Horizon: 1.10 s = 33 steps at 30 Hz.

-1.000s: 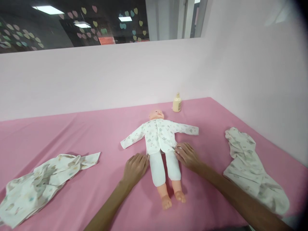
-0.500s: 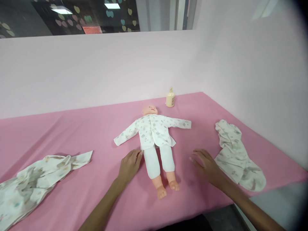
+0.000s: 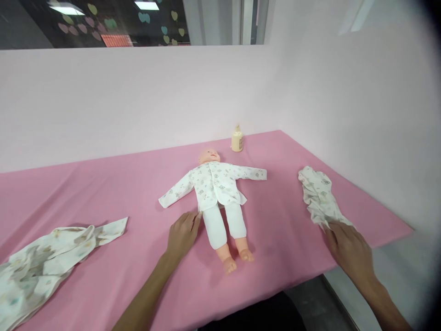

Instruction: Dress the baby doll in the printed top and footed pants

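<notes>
A baby doll (image 3: 214, 184) lies on its back on the pink sheet (image 3: 272, 220). It wears a white printed shirt with long sleeves spread out and white trousers that end above its bare feet. My left hand (image 3: 183, 233) rests beside the doll's hip, fingers extended, fingertips touching near the shirt hem. Over at the right, my right hand (image 3: 349, 248) has its fingers closed on the near end of a crumpled white printed baby garment (image 3: 319, 195). The hand covers part of that garment, so its exact kind cannot be told.
Another white patterned baby garment (image 3: 44, 264) lies rumpled at the left. Behind the doll's head stands a pale yellow pump bottle (image 3: 237, 139). A white wall (image 3: 138, 101) borders the back and right of the table, and the table's front edge is close to me.
My right hand has moved right, from above the sheet beside the doll onto the crumpled garment, and gripped it. My left hand has stayed by the doll's hip. The view has shifted slightly.
</notes>
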Tool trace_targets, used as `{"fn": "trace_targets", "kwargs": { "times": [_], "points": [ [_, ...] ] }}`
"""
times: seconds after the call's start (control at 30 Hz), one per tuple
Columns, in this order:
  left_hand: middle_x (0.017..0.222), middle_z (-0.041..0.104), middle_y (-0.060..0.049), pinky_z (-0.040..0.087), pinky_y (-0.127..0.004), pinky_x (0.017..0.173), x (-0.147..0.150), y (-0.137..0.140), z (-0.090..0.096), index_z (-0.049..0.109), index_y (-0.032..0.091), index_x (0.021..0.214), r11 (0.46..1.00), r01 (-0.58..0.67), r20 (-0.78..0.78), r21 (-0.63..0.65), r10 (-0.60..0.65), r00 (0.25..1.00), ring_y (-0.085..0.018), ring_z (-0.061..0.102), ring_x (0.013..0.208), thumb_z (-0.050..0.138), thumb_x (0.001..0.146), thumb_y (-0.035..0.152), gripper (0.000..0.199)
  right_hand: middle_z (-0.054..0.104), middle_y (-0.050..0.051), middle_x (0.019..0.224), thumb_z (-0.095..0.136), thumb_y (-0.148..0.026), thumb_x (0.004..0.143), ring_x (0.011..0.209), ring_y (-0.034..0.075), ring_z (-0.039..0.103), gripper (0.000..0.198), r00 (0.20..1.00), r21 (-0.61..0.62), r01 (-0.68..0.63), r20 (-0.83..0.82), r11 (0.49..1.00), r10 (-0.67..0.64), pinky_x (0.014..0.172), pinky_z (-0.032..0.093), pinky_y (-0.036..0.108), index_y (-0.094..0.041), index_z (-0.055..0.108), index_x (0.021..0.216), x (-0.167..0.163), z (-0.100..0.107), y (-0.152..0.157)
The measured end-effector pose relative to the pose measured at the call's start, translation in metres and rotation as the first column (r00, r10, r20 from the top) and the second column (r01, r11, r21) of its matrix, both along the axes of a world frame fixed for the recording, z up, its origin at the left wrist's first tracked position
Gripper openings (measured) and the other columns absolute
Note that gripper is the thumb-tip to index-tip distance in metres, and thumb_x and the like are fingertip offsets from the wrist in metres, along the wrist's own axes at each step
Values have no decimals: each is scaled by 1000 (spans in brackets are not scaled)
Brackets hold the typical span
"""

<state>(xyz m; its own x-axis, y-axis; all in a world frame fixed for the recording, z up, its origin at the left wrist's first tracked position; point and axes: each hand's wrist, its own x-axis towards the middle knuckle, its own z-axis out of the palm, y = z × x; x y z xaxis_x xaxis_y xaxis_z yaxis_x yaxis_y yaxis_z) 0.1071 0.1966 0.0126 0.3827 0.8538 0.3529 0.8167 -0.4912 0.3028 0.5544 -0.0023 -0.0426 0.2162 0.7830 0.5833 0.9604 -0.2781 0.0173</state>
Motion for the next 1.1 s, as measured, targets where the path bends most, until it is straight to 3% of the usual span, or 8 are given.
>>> {"fn": "trace_targets", "kwargs": {
  "times": [0.13, 0.23, 0.43, 0.53, 0.63, 0.73, 0.87, 1.1],
  "points": [
    [84, 68, -6, 41, -29, 62, -1, 1, 7, 63, 20, 89, 999, -42, 41, -6, 42, 998, -19, 61, 77, 32, 101, 37, 38, 65, 11, 77, 38, -44, 100, 73, 28, 60, 36, 979, 132, 154, -154, 979, -134, 63, 41, 37, -17, 62, 95, -1, 46, 14],
    [96, 70, -7, 45, -32, 68, 6, 1, 16, 64, 20, 96, 998, -70, 120, -3, 69, 990, -22, 63, 89, 35, 101, 37, 34, 63, 8, 74, 39, -48, 99, 67, 25, 57, 36, 906, 253, 212, -413, 944, -93, 62, 40, 37, -18, 59, 98, -10, 98, 29],
    [120, 65, -5, 49, -35, 91, 67, -19, 63, 60, 23, 117, 972, 196, 284, -132, -152, 947, -22, 61, 108, 44, 98, 49, 36, 58, 2, 70, 48, -51, 97, 66, 18, 55, 35, 716, 502, 18, -610, 865, 340, 59, 44, 30, -21, 56, 82, -64, 204, 81],
    [142, 52, -8, 45, -42, 102, 108, -30, 89, 45, 27, 141, 894, 369, 357, -255, -267, 895, -27, 53, 126, 54, 91, 56, 59, 56, 0, 67, 54, -51, 95, 64, 15, 56, 34, 479, 565, -188, -662, 804, 577, 56, 46, 27, -20, 56, 80, -99, 234, 110],
    [146, 48, -13, 47, -43, 101, 138, -34, 103, 33, 25, 150, 763, 519, 499, -384, -302, 813, -31, 53, 127, 67, 82, 56, 83, 53, -2, 65, 62, -51, 91, 62, 13, 58, 34, 70, 678, -310, -683, 667, 727, 56, 50, 26, -21, 55, 79, -128, 253, 131],
    [120, 67, -8, 52, -42, 93, 144, -32, 111, 48, 21, 139, 635, 597, 552, -490, -303, 777, -29, 64, 109, 66, 83, 55, 68, 54, -3, 69, 66, -46, 90, 63, 12, 59, 29, -164, 782, -308, -604, 542, 780, 58, 53, 25, -21, 55, 79, -140, 267, 142],
    [115, 69, -3, 52, -40, 91, 121, -26, 124, 59, 26, 125, 631, 601, 600, -491, -256, 758, -27, 65, 106, 61, 87, 55, 48, 56, -3, 74, 65, -36, 91, 66, 10, 60, 22, -235, 897, -152, -441, 416, 866, 59, 54, 22, -21, 55, 78, -127, 279, 150],
    [99, 71, -2, 52, -28, 70, 84, -12, 154, 63, 25, 112, 646, 531, 711, -548, 26, 703, -21, 68, 84, 73, 76, 56, 48, 59, -3, 79, 59, -26, 90, 68, 8, 62, 14, -255, 853, 160, -451, 497, 855, 68, 57, 20, -20, 53, 79, -90, 257, 158]
  ]
}}
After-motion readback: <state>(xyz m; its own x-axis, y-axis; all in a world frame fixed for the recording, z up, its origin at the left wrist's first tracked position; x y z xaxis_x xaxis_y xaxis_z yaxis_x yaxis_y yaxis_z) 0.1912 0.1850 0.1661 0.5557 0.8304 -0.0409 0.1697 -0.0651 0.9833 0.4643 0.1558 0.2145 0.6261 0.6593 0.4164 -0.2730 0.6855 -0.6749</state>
